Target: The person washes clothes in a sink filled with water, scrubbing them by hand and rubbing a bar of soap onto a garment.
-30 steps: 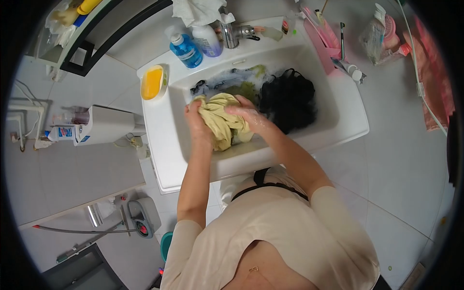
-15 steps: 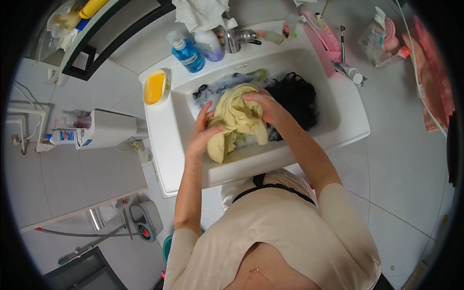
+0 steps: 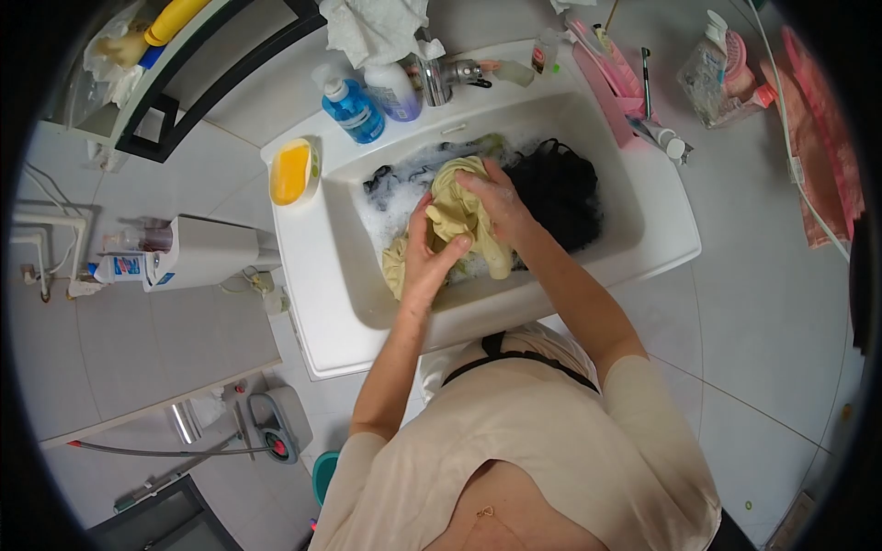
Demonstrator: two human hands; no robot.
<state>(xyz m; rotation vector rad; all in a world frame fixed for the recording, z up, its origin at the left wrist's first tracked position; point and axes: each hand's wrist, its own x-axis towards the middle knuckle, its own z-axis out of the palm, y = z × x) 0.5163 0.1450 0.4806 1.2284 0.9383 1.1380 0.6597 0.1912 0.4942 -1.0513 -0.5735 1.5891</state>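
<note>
A bunched, wet yellow cloth [image 3: 457,207] is held between both hands over the white sink [image 3: 312,275]. My left hand [image 3: 432,253] grips its left side, thumb across the front. On the upper right side, my right hand [image 3: 497,200] is closed on the same cloth, with suds on its back. Part of the cloth hangs down at the left of my left hand. Black fabric [image 3: 559,195] lies in the basin to the right. Behind the hands, dark clothes [image 3: 404,172] sit in foamy water.
On the sink's rim are a soap dish with yellow soap [image 3: 292,174], a blue bottle [image 3: 353,112], a white-purple bottle [image 3: 393,92], the faucet [image 3: 435,78] and a pink holder [image 3: 606,87]. A white tank [image 3: 211,253] stands at the left.
My left hand came off the cloth's left edge, opened, then moved right and took hold nearer its middle. The cloth is more tightly bunched, and more foam shows at the basin's left.
</note>
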